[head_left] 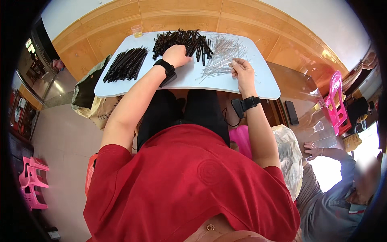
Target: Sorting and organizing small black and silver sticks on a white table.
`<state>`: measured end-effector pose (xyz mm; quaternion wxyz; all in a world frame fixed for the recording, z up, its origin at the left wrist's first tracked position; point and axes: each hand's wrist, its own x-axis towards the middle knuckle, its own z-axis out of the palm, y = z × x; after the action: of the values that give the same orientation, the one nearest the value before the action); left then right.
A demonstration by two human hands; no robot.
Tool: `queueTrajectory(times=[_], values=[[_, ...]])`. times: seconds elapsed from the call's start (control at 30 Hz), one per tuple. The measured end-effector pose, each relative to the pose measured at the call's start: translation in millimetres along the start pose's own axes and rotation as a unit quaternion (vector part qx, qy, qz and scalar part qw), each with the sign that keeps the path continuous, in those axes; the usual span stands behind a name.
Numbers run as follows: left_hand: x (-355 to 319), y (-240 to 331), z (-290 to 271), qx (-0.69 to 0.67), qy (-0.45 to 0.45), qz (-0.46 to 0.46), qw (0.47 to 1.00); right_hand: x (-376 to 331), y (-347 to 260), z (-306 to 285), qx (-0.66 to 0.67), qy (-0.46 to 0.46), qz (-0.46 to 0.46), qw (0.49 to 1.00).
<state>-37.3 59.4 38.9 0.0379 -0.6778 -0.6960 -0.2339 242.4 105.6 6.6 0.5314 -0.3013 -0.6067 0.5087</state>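
My left hand (176, 55) reaches over the front edge of a loose heap of thin black sticks (177, 38) on a pale table (181, 80). Its fingers are curled downward, and what they hold, if anything, is hidden. Beside a spread of thin, shiny, clear or silvery rods (225, 52), my right hand (244, 74) is closed, thumb and fingertips pinched together. Whatever is in that pinch is too fine to make out. A tidier row of black sticks (125, 64) lies at the table's left.
A clear cup of yellowish liquid (137, 31) stands at the back left. To the right, a brown table (292, 80) carries a dark phone (291, 113) and clear cups (318, 126). Another person's hand (312, 150) rests at its near edge. Pink chairs (338, 101) stand beyond it.
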Motion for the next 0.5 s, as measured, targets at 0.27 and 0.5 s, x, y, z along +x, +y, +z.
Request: queueTrajectory(times=[0.27,0.5], values=[[17,-37,-7,-0.225,-0.168,-0.193,0.940,-2,-1,0,0.049,0.003,0.011,0.999],[-9,-54,-20,-0.355,-0.133,-0.184,0.907,-2,-2,-1,0.074,0.011,0.009,0.997]])
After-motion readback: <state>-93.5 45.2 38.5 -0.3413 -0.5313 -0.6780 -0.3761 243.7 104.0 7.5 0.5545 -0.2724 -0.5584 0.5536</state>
